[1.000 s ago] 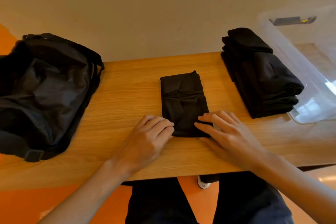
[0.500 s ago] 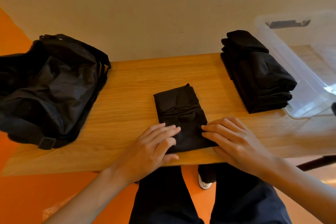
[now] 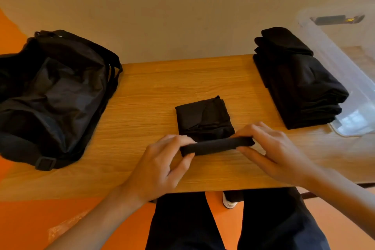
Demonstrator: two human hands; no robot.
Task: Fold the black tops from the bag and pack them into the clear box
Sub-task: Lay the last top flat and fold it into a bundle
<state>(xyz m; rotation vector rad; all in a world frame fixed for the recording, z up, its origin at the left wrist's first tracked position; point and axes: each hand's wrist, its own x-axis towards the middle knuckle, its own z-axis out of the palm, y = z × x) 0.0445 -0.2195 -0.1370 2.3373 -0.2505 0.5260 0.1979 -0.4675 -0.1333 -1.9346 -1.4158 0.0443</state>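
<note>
A partly folded black top point(image 3: 203, 117) lies in the middle of the wooden table point(image 3: 146, 95). Its near edge is lifted off the wood as a thick folded band. My left hand point(image 3: 160, 166) pinches the band's left end between thumb and fingers. My right hand point(image 3: 272, 154) pinches its right end. A stack of folded black tops point(image 3: 298, 81) sits at the right, touching the clear box point(image 3: 345, 71). The black bag point(image 3: 52, 95) lies slumped at the left end of the table.
The clear box stands at the table's right end, partly cut off by the frame, with a dark latch on its far rim. A beige wall runs behind the table. Below the near edge are my dark trousers, a white shoe and orange floor.
Both hands had been pressing flat on the top's near end. Now they pinch that end and have lifted it off the table, folding it toward the far side.
</note>
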